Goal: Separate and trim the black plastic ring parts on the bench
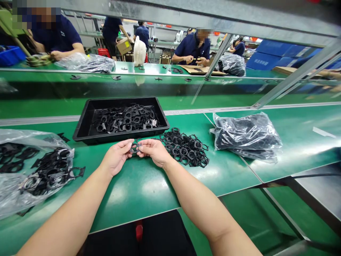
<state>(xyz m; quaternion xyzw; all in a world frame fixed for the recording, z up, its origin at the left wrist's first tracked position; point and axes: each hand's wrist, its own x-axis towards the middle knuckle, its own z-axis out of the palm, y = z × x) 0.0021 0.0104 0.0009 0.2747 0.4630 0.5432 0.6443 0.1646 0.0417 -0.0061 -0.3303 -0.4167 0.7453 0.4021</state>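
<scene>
Between my two hands is a small black ring-shaped part (135, 148), just in front of the black tray. My left hand (117, 156) pinches its left side with thumb and fingers. On its right side, my right hand (154, 151) grips it the same way. The black tray (119, 137) holds many similar black parts. Right of my right hand, a loose pile of black ring parts (186, 147) lies on the green table (141, 188). An open clear bag (50, 170) with more black parts spilling out lies at the left.
A closed clear bag of black parts (246, 137) lies at the right. Beyond the tray runs a green conveyor (133, 85) with a few scattered parts. A slanted metal post (298, 73) rises at the right. Several people sit or stand across the line.
</scene>
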